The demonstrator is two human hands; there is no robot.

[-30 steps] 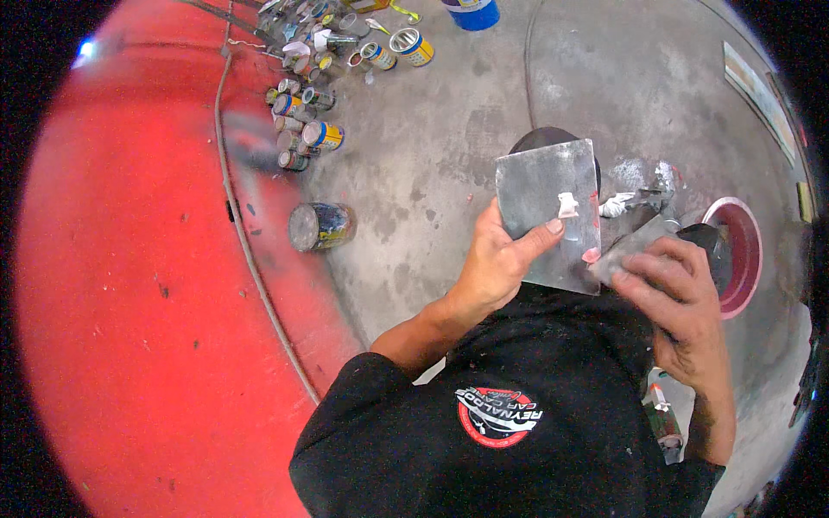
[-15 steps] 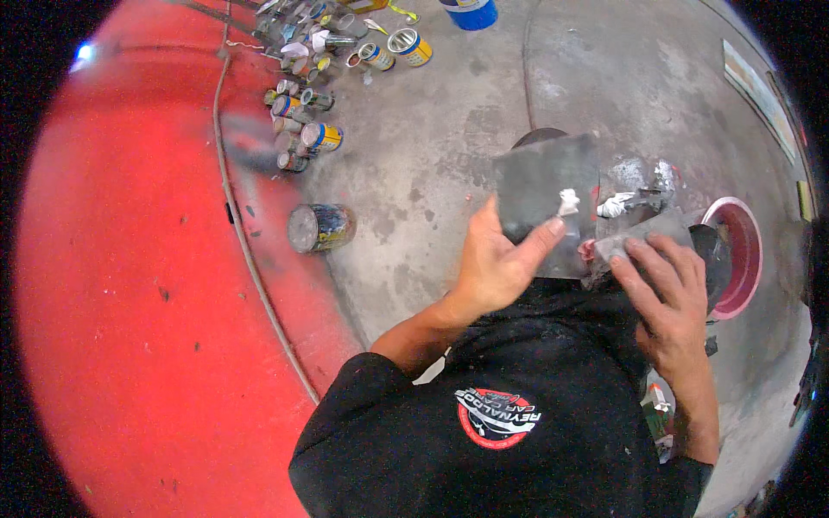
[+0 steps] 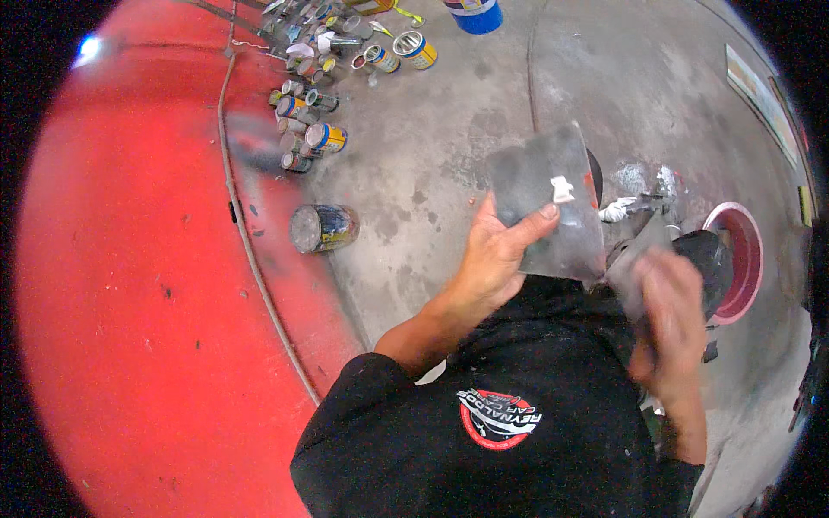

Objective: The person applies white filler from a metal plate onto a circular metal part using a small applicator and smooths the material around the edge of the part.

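Note:
My left hand [image 3: 505,250] grips a flat grey mixing board [image 3: 531,207], thumb on top and fingers underneath. On the board, just beyond the thumb tip, sits a small blob of white paste [image 3: 562,189]. Red smears mark its right edge. My right hand [image 3: 665,302] is smeared by motion but has hold of a thin grey spreader [image 3: 635,272], close to the board's lower right corner. Motion and angle hide how its fingers lie on the spreader.
A red painted panel [image 3: 129,302] fills the left, with a hose [image 3: 242,220] along it. Several paint cans [image 3: 326,138] line the floor beside it, and a dented can [image 3: 324,228] stands nearer. A blue bucket [image 3: 479,17] is far off; a pink tub [image 3: 747,268] lies to the right.
The board has tilted, its lower edge swinging rightward. My right hand and the spreader have moved slightly down and are now blurred. The pink paste lump at the spreader's corner no longer shows.

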